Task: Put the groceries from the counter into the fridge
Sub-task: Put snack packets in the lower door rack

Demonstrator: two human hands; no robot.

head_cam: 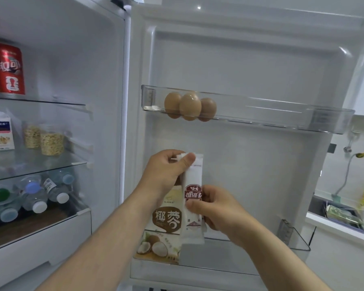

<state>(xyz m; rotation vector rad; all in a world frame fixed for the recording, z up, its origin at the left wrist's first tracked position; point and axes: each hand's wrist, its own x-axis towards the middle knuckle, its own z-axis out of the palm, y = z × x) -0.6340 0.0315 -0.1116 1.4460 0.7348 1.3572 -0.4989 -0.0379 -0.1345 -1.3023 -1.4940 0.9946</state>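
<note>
Here, a slim red-labelled white sachet (193, 193)

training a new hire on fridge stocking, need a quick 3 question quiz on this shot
1. True or false: three eggs sit in the upper door shelf.
2. Fill in: the water bottles in the fridge lie on their ____.
3. What do the left hand and the right hand hold between them?
A) an egg
B) the white packet
C) a water bottle

Key: 1 true; 2 sides; 3 B
</note>
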